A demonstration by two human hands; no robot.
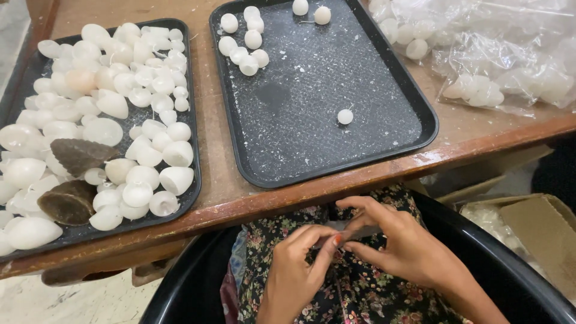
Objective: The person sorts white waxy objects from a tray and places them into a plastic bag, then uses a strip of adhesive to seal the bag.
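Left hand [294,273] | right hand [402,243] | fingers pinched on small hidden piece [333,241] | axis unclear

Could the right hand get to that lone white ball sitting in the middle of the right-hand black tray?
Probably yes. The white ball lies by itself on the black tray, nothing around or above it. The right hand is below the table edge, pinching something small together with the left hand.

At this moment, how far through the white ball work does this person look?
Early, I'd judge. Looks done: about ten small white balls lie on the mostly bare right tray, some trailing threads. In hand: left hand and right hand pinch one small piece over the lap, mostly hidden. Left: the left tray stays heaped with white shells, and plastic bags hold more.
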